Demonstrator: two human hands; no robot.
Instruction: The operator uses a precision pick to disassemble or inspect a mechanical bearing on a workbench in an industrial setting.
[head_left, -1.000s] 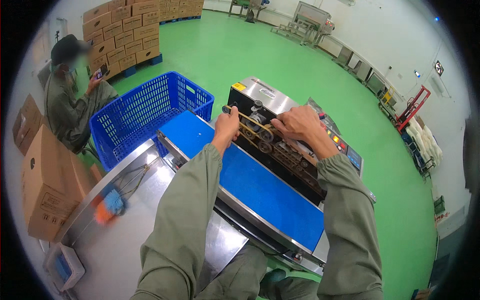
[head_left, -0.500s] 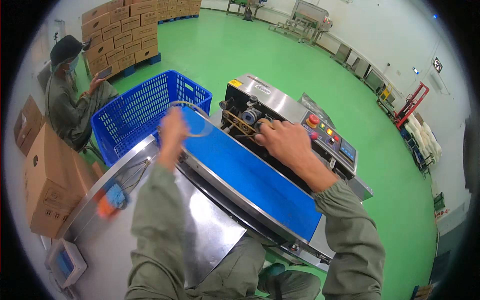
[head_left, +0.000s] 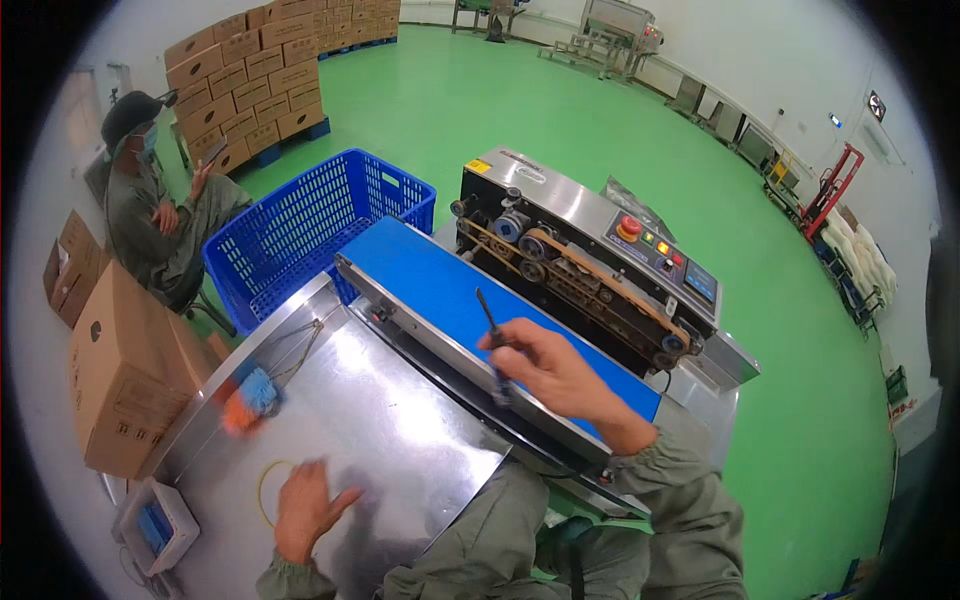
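A screwdriver [head_left: 497,345] is in my right hand [head_left: 560,375], its dark shaft pointing up over a blue conveyor belt [head_left: 450,290]. My left hand [head_left: 310,510] is low over the steel tabletop [head_left: 390,440], thumb stretched apart and fingertips slightly blurred. Beside its fingers is a thin yellowish band [head_left: 263,492], curved like a loop and partly hidden by the hand. Behind the conveyor stands a steel band sealing machine [head_left: 560,190], its front exposed to show rollers, pulleys and brownish belts [head_left: 590,265].
A blue plastic crate [head_left: 310,215] stands beyond the conveyor's far left end. Cartons [head_left: 135,370] and a small white tray [head_left: 185,515] are at left. An orange and blue item [head_left: 252,395] lies by the table edge. A seated person [head_left: 150,220] holds a phone.
My left hand has come down from the conveyor's far end to the tabletop with the yellowish band. My right hand has drawn back from the rollers; the screwdriver now shows plainly.
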